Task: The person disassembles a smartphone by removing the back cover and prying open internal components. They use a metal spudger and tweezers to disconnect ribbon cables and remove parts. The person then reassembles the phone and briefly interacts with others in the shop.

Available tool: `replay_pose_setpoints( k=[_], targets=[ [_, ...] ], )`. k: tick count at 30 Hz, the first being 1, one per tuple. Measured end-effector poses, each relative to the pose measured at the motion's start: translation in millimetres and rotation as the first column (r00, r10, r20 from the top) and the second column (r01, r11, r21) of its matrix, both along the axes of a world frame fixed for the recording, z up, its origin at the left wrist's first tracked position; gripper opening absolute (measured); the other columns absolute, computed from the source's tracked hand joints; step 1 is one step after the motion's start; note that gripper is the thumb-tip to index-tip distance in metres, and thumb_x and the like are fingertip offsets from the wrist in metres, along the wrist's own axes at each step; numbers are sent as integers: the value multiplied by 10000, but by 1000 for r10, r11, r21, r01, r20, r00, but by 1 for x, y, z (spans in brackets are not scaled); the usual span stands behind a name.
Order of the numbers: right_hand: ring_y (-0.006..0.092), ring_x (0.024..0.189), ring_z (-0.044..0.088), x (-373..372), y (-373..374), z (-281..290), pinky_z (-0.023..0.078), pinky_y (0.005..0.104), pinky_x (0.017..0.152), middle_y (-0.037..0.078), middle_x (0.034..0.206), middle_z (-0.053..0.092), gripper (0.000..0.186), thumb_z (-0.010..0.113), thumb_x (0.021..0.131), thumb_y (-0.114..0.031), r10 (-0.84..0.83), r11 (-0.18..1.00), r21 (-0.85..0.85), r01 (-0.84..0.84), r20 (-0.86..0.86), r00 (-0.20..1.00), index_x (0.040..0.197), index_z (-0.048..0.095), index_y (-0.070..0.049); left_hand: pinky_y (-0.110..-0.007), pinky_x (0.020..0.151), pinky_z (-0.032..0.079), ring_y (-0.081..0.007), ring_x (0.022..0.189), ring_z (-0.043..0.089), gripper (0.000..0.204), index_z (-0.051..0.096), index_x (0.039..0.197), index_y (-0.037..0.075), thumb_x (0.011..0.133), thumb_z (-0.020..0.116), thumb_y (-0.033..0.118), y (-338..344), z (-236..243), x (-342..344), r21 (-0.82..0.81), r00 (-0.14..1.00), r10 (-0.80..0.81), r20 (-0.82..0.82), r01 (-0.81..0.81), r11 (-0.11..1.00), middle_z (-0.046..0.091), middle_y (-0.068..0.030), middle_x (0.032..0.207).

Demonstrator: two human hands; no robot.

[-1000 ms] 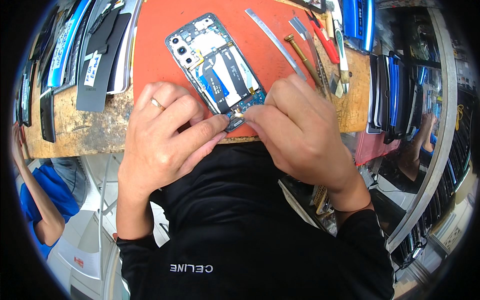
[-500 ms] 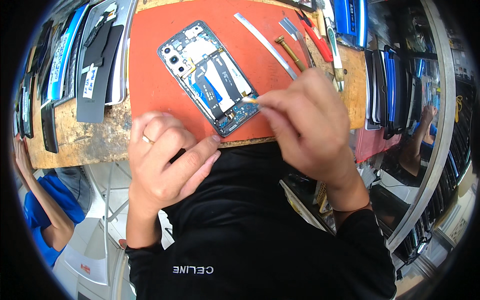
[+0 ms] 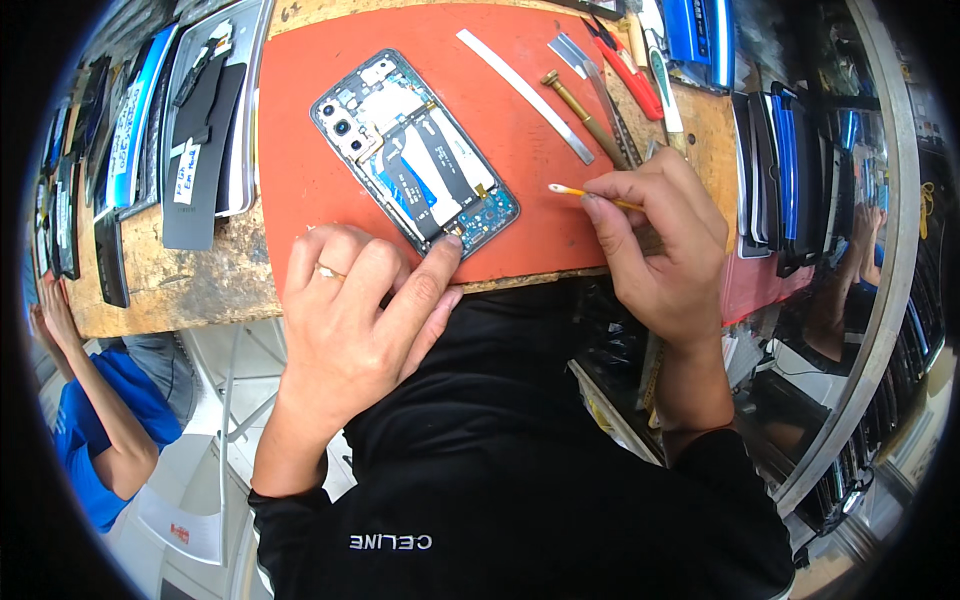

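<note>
An opened smartphone lies tilted on the orange-red mat, back cover off. Its camera lenses, black flex cables, battery area and blue lower circuit board show. The index fingertip of my left hand presses on the phone's lower end, near a small connector; the other fingers are loosely bent and hold nothing. Pinched between thumb and fingers of my right hand is a cotton swab with a yellow stick. Its white tip points left, above the mat and apart from the phone.
Right of the phone lie a pale flat strip, a brass-coloured rod tool, red-handled cutters and a brush. Phone panels are stacked at left, dark cases at right. Another person in blue sits at far left.
My right hand has drawn the swab away from the phone's lower board, to the right. My left index finger has moved onto the phone's lower end.
</note>
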State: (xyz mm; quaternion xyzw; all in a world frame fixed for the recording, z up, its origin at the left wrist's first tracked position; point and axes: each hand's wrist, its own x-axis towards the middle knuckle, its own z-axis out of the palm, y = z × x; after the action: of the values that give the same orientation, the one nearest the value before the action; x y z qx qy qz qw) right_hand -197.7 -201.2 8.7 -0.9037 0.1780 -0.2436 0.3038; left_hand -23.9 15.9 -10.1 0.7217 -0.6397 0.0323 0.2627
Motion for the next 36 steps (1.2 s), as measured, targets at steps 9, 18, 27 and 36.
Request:
replay_pose_setpoints(
  k=[9, 18, 27, 36],
  targets=[
    [224, 638, 541, -9, -10, 0, 420, 353, 586, 80, 794, 567, 95, 824, 911, 11, -15, 999, -37, 16, 12, 1000, 942, 734, 9, -410, 862, 423, -225, 762, 545, 290, 835, 1045, 100, 761, 848, 155, 13, 1, 3, -92, 997, 29, -71, -35, 995, 504, 5, 785],
    [165, 662, 580, 5, -30, -12, 486, 301, 553, 71, 829, 579, 120, 801, 990, -46, -201, 974, -78, 213, 140, 970, 941, 715, 23, -406, 810, 400, -216, 750, 532, 278, 836, 1089, 119, 814, 858, 154, -2, 9, 7, 1, 999, -20, -43, 20, 1000, 514, 1, 807],
    [162, 654, 622, 23, -36, -35, 499, 284, 535, 77, 851, 642, 101, 831, 956, -47, -100, 963, -222, 154, 235, 967, 952, 741, 0, -370, 665, 509, -254, 727, 678, 164, 706, 884, 17, 821, 857, 3, -35, 50, 24, 399, 901, 218, -375, -56, 915, 679, -114, 812],
    [146, 649, 621, 16, -39, -41, 492, 283, 544, 65, 830, 635, 102, 837, 943, -38, -102, 990, -70, 125, 276, 956, 937, 742, 0, -394, 680, 538, -311, 719, 725, 151, 709, 873, 9, 832, 854, 30, -67, 67, 37, 585, 956, 106, -274, 78, 807, 718, -153, 774]
  ],
)
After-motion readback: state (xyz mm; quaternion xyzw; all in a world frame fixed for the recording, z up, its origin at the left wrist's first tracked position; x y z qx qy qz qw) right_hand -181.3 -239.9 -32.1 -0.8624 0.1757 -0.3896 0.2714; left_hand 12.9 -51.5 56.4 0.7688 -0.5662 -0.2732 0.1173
